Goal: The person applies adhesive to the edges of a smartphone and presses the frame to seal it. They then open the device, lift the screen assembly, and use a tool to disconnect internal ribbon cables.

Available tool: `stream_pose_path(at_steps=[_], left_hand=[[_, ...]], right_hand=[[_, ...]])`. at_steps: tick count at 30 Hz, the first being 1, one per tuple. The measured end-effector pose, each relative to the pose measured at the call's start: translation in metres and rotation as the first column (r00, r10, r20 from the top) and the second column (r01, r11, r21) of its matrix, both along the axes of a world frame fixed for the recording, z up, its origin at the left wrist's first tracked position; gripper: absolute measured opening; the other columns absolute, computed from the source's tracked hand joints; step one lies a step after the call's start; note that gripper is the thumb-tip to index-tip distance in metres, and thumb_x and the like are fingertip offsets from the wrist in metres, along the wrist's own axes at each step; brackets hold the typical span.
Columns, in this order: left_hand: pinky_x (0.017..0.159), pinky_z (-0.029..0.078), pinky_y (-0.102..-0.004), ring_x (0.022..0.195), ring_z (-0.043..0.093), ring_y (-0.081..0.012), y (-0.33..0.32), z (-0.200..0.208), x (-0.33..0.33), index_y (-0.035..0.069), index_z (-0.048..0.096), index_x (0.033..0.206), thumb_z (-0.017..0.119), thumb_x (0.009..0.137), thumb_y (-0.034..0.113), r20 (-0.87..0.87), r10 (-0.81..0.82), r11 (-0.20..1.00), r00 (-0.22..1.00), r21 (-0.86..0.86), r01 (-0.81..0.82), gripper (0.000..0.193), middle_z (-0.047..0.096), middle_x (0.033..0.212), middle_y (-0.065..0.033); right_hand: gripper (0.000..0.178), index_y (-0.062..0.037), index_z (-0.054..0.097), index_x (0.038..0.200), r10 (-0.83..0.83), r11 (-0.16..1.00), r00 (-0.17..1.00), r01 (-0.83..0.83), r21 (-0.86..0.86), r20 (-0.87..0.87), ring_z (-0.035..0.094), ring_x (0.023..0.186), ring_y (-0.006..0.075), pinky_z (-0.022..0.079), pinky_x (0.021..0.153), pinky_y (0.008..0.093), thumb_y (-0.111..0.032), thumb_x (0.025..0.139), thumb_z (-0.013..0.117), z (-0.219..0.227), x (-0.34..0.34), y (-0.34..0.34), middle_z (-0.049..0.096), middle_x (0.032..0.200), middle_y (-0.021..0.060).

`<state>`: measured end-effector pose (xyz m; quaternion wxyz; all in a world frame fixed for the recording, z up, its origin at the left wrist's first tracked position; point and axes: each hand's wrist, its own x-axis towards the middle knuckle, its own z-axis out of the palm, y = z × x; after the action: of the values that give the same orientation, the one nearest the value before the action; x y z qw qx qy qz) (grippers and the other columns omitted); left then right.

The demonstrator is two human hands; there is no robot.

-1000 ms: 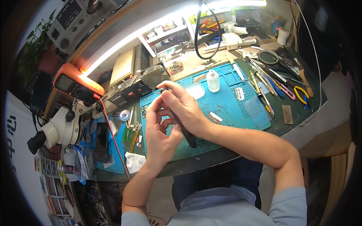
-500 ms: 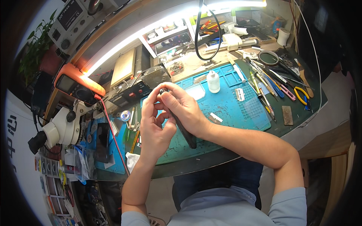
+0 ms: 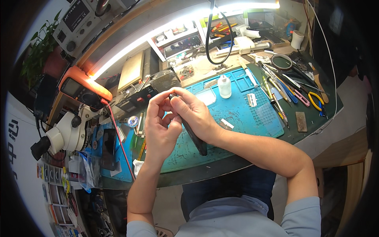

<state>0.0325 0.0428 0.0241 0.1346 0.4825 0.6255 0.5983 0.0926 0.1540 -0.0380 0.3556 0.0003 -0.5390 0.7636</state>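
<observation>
A dark, flat phone (image 3: 198,144) is held up edge-on over the blue work mat, tilted, its lower end toward me. My right hand (image 3: 197,118) is closed around its upper part, the thumb pressed along the near edge. On the left side, my left hand (image 3: 161,132) has its fingers curled against the phone's upper end, thumb bent in close to it. The phone's faces and some fingertips are hidden by the hands. Beyond them on the mat (image 3: 237,108) stands a clear dropper bottle (image 3: 224,87). A razor blade (image 3: 252,100) lies to its right.
Pens, tweezers and yellow-handled pliers (image 3: 316,98) crowd the right side beside a magnifier (image 3: 282,61). To the left are an orange multimeter (image 3: 85,87), a white microscope (image 3: 65,132) and another dark phone (image 3: 109,148). A black cable loop (image 3: 208,39) hangs above the bench.
My left thumb has shifted slightly upward and closer to the phone. Both hands stay on the phone in nearly the same place; the whole view has moved a little.
</observation>
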Motion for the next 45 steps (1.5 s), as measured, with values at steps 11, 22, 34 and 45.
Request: stream_pose_path(at_steps=[11,22,34,45], left_hand=[[0.080,0.053,-0.0221,0.098,0.058,-0.0084,0.003,0.004,-0.006,0.001,0.055,0.128,0.056,0.087,-0.008,0.073,-0.062,0.998,0.995,0.035,0.060,0.042,0.056,0.106,-0.0042],[0.083,0.053,-0.0239,0.101,0.059,-0.0092,0.005,0.007,-0.014,0.002,0.055,0.123,0.058,0.090,-0.006,0.075,-0.086,0.996,0.993,0.032,0.084,0.034,0.060,0.107,-0.0055],[0.084,0.053,-0.0246,0.099,0.060,-0.0101,0.007,0.006,-0.002,-0.001,0.052,0.134,0.056,0.088,-0.001,0.180,0.006,1.000,0.984,-0.030,-0.001,0.045,0.060,0.110,-0.0056],[0.104,0.053,-0.0408,0.129,0.052,-0.0264,-0.016,-0.023,0.024,0.002,0.027,0.158,0.064,0.078,-0.004,0.066,-0.120,0.985,0.991,-0.120,0.127,0.088,0.039,0.149,-0.0159]], right_hand=[[0.052,-0.0013,0.062,0.132,-0.001,0.999,0.999,0.002,0.033,-0.034,0.061,0.114,0.0198,0.047,0.099,0.0337,-0.046,0.107,0.053,0.003,0.002,0.002,0.065,0.119,0.0126],[0.046,-0.0009,0.064,0.124,0.055,0.998,0.990,-0.055,0.005,-0.127,0.058,0.094,0.0109,0.048,0.085,0.0272,-0.042,0.111,0.047,0.012,0.003,0.000,0.064,0.104,0.0046],[0.055,-0.0026,0.062,0.133,0.043,0.999,0.999,-0.043,0.014,-0.001,0.058,0.084,0.0081,0.048,0.074,0.0241,-0.048,0.103,0.062,0.009,0.000,0.005,0.061,0.091,0.0023],[0.051,-0.0062,0.051,0.140,0.125,0.963,0.986,-0.093,-0.252,0.114,0.065,0.087,0.0092,0.056,0.071,0.0227,-0.041,0.105,0.062,0.014,0.012,0.011,0.062,0.100,0.0038]])
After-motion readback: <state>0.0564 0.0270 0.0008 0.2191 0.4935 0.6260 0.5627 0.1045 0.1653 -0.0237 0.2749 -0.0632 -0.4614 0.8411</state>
